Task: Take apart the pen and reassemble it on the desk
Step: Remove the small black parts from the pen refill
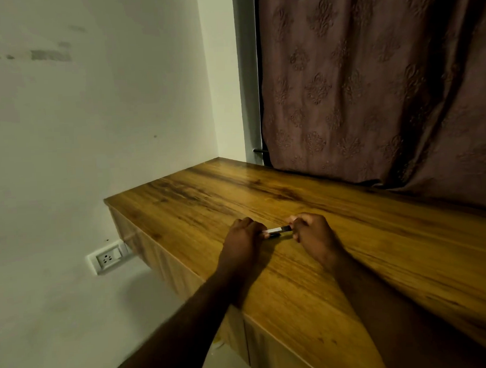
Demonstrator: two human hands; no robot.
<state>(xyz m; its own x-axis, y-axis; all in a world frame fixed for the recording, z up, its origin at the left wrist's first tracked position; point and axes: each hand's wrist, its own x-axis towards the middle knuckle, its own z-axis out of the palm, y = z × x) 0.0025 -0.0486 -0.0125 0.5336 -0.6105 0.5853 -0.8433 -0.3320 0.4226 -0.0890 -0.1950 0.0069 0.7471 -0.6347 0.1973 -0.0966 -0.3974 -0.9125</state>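
The fingers of my left hand (243,237) curl round one end of the pen (277,230), and my right hand (313,230) pinches the other end. The pen lies level between them, low over the wooden desk (367,241); I cannot tell whether it touches the wood. A curtain (372,85) hangs behind.

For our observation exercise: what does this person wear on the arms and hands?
Nothing that shows. The left arm and right arm are bare to the picture's edge, with no sleeves. The left hand and right hand have no gloves; no watch or bracelet at the wrists. Rings are too hard to tell.
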